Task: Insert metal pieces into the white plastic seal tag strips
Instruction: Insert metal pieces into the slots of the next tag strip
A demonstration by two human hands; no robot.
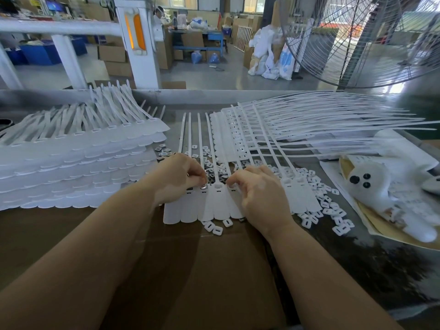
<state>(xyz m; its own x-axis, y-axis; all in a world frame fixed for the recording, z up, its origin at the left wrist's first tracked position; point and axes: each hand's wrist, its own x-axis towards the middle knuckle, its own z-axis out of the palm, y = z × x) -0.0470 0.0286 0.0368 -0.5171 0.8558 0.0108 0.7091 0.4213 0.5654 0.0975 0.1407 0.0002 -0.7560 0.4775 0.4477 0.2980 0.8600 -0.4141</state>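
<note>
Cardboard (166, 258) covers the workbench; warehouse boxes (112, 53) and fan (357, 39) behind.

The room is a large workshop with a grey concrete floor (204, 75) that shines a little under daylight. In the back wall there are windows (183, 1), and the light comes from there. A white painted metal frame (140, 44) with an orange panel stands just behind the bench (152, 95). On the right a big wire fan guard (357, 41) fills the upper corner. Far behind stands a blue worktable (200, 40), with cardboard boxes (112, 53) stacked on the floor near it. White sacks (271, 60) lean together beside a dark pillar. Blue crates (40, 53) stand on the left. A person in white (157, 20) is near the worktable.
</note>
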